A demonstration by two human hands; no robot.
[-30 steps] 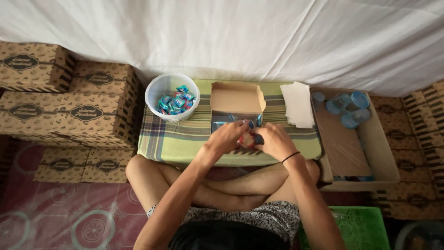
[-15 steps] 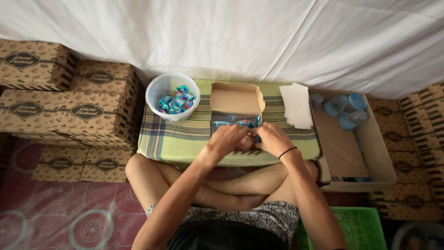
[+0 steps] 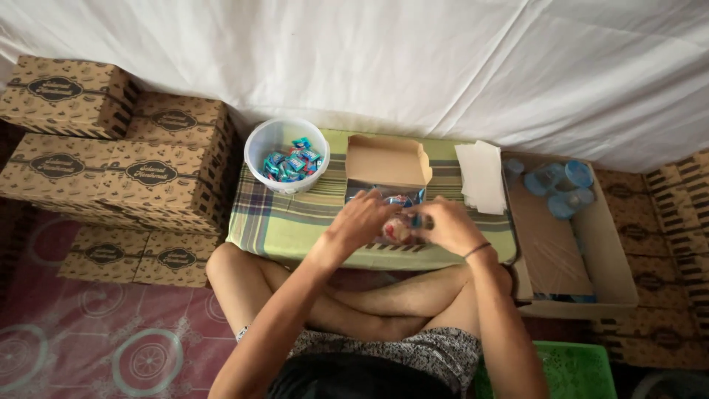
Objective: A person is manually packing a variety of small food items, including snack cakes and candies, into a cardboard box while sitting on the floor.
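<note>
A small wrapped snack (image 3: 399, 230), pale and round with some red on its wrapper, sits between both hands at the near edge of an open cardboard box (image 3: 385, 177). It looks light and soft, its wrapper probably slick and crinkly, so it is best pinched gently by the sides rather than squeezed. The left hand (image 3: 362, 220) curls its fingers around the snack from the left; the right hand (image 3: 448, 224) closes on it from the right, fingertips touching it. The box stands open on a low counter covered with a green plaid cloth (image 3: 284, 218), its lid tipped up at the far side, with blue packets inside. Far left on the counter is a clear tub of blue wrapped sweets (image 3: 286, 157). To the right lies a stack of white paper (image 3: 481, 176). Further right, a cardboard tray (image 3: 613, 251) holds blue-lidded cups (image 3: 559, 188).
</note>
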